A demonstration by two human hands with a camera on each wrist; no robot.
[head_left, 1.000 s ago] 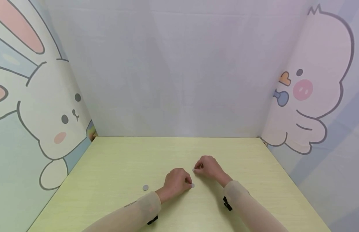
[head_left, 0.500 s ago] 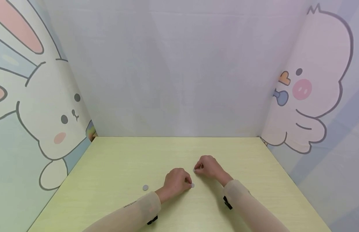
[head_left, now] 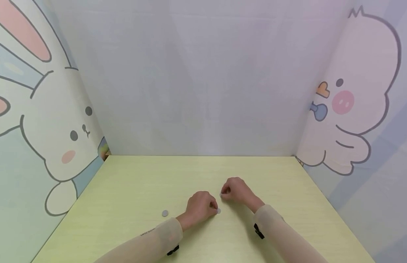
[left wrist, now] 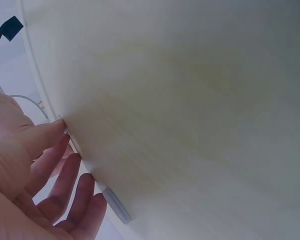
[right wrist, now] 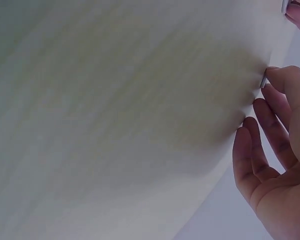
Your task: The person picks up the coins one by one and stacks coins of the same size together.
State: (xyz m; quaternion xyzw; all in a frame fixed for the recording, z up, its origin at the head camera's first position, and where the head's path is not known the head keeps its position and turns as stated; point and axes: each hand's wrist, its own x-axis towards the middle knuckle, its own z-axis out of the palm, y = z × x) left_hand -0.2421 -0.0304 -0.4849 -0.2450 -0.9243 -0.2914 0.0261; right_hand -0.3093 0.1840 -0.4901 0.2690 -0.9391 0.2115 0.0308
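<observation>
Between the thumb and forefinger of my left hand (head_left: 199,206) is a small silver coin (head_left: 218,210), close to the tabletop. My right hand (head_left: 237,190) pinches a second coin (head_left: 221,195) a little farther back. In the right wrist view this coin (right wrist: 263,81) shows as a thin metal edge at the fingertips. A third coin (head_left: 165,213) lies flat to the left of my left hand; the left wrist view has this grey coin (left wrist: 117,205) just past the fingertips. Both hands keep their other fingers bent against or near the table, and the two hands are apart.
The pale yellow wooden table (head_left: 137,182) spreads around both hands. A plain light curtain (head_left: 196,91) stands behind its far edge. Cartoon-printed cloth, with a rabbit (head_left: 55,135) at left and a duck (head_left: 361,73) at right, borders the sides.
My right hand's pinched coin has shifted very slightly rightward and nearer. My left hand and the loose coin stay where they were.
</observation>
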